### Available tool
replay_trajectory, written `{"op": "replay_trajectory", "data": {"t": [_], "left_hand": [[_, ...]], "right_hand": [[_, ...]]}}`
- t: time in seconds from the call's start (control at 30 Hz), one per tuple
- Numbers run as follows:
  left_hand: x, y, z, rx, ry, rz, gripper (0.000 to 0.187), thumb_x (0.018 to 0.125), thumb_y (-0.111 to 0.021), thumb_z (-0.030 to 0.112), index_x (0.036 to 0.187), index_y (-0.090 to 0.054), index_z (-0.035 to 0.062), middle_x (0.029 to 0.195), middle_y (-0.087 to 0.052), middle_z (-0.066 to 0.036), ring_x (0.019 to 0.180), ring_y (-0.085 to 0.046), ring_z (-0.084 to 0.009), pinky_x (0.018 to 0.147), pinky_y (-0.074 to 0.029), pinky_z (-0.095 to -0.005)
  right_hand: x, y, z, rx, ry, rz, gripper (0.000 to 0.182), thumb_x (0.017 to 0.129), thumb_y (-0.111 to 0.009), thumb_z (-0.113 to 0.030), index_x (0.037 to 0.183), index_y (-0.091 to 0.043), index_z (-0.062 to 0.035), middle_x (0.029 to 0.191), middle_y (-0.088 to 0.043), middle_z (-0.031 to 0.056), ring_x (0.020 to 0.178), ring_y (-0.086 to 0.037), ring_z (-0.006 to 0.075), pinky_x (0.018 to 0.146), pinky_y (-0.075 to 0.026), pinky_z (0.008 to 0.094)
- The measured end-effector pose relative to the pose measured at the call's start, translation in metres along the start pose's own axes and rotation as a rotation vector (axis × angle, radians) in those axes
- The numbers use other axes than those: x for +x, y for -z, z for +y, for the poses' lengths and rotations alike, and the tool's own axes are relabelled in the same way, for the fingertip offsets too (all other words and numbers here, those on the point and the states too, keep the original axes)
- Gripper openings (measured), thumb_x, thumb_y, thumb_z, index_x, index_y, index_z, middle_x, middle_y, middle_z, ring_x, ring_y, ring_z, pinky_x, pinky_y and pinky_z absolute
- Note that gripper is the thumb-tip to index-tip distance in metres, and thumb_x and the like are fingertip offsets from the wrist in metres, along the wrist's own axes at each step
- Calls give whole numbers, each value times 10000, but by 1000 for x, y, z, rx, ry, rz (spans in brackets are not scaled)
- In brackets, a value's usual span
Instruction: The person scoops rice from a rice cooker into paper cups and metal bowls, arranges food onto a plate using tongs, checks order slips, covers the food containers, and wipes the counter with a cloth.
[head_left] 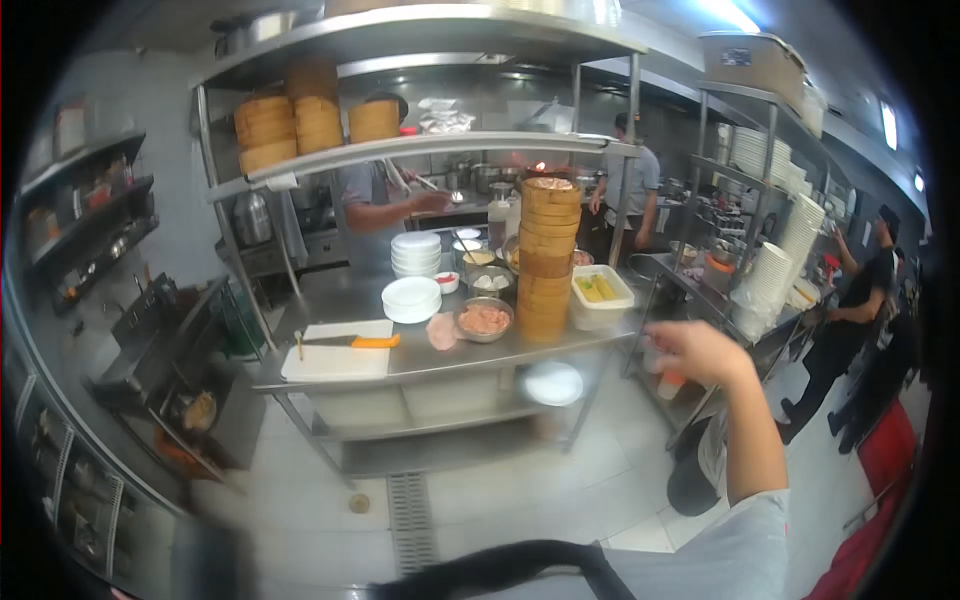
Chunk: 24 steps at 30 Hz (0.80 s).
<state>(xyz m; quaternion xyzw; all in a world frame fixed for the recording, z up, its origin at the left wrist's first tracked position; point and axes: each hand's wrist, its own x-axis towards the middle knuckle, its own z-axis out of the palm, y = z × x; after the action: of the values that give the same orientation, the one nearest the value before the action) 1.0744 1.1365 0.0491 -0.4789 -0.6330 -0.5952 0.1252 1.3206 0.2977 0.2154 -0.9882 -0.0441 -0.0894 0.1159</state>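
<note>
My right hand (697, 352) is raised at the right, in front of the steel table's right end. Its fingers point left and look apart, slightly blurred, with nothing clear between them. Left of it, apart from the fingers, a round white dish-like thing (553, 383) shows blurred before the table's front edge; what bears it I cannot make out. Near the hand on the table are a white tub (601, 297) with yellow food and a tall stack of bamboo steamers (548, 262). A metal bowl of pinkish minced meat (484, 320) stands beside the stack. My left hand is out of view.
A yellow-handled knife (374, 341) lies on a white cutting board (338, 362). Stacked white plates (412, 299) stand behind. More steamers (266, 125) sit on the overhead shelf (420, 150). Several people work beyond the table and at the right. A floor drain (409, 515) runs below.
</note>
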Motion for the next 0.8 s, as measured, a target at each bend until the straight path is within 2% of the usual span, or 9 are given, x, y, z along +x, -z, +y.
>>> {"op": "replay_trajectory", "data": {"t": [0.27, 0.3, 0.33, 0.37, 0.4, 0.43, 0.5, 0.7, 0.8], "left_hand": [[17, -144, -3, -952, 501, -933, 710, 926, -518, 440, 1458, -241, 61, 1419, -400, -173, 1297, -408, -313, 1092, -275, -409], [4, -126, 4, -1189, 363, -1244, 657, 947, -453, 453, 1495, -188, 207, 1372, -450, -184, 1308, -392, -290, 1092, -207, -476], [-11, -86, 65, -819, 419, -1360, 665, 933, -483, 441, 1496, -179, 258, 1380, -449, -151, 1323, -371, -288, 1088, -191, -510], [-32, -92, 93, -1018, 104, -1447, 659, 933, -483, 433, 1495, -165, 298, 1391, -444, -131, 1327, -368, -280, 1089, -199, -498], [-52, -90, 120, -800, 143, -1436, 653, 938, -489, 410, 1495, -195, 234, 1405, -424, -134, 1323, -374, -250, 1087, -251, -422], [-87, -120, 139, -1081, -82, -1377, 625, 944, -500, 360, 1479, -249, 156, 1426, -399, -126, 1309, -392, -241, 1083, -275, -400], [-177, -27, 250, -990, -333, -1320, 531, 940, -528, 269, 1407, -379, 65, 1391, -436, -126, 1234, -466, -252, 1050, -330, -375], [-483, 64, 376, -1296, -977, -1319, 525, 731, -635, 158, 1233, -543, 30, 1208, -554, -197, 1155, -486, -391, 1021, -346, -473], [-571, 97, 432, -1395, -965, -1462, 567, 695, -654, 50, 1238, -494, 28, 1221, -483, -209, 1140, -440, -386, 994, -330, -467]], "right_hand": [[181, 107, -10, -8, 347, 246, 511, 786, -699, -187, 1264, -542, -101, 978, -666, 120, 864, -641, 224, 782, -506, 346], [203, 117, -22, 52, 321, 222, 486, 792, -693, -189, 1250, -556, -102, 992, -667, 111, 874, -639, 216, 787, -510, 343], [229, 127, -31, 109, 294, 199, 461, 799, -686, -191, 1236, -570, -102, 1006, -668, 103, 884, -638, 207, 792, -514, 340], [266, 132, -23, 57, 420, 267, 467, 812, -670, -190, 1258, -557, -112, 1006, -654, 90, 892, -615, 181, 805, -506, 326], [306, 139, -16, 7, 548, 343, 473, 825, -655, -189, 1280, -544, -121, 1006, -640, 77, 900, -592, 155, 818, -498, 312], [345, 153, -16, -2, 558, 381, 454, 842, -641, -204, 1277, -545, -120, 995, -638, 74, 894, -589, 154, 811, -488, 307], [372, 179, -35, -18, 455, 464, 545, 848, -647, -238, 1345, -449, -136, 1103, -609, 112, 990, -580, 204, 861, -483, 334], [500, 250, -28, 669, 510, 1014, 614, 806, -686, -121, 1339, -391, -50, 1082, -568, 194, 921, -583, 248, 739, -513, 358], [524, 280, -26, 697, 323, 1259, 608, 748, -715, -69, 1288, -437, -70, 1020, -574, 177, 871, -564, 225, 689, -498, 341]]}}
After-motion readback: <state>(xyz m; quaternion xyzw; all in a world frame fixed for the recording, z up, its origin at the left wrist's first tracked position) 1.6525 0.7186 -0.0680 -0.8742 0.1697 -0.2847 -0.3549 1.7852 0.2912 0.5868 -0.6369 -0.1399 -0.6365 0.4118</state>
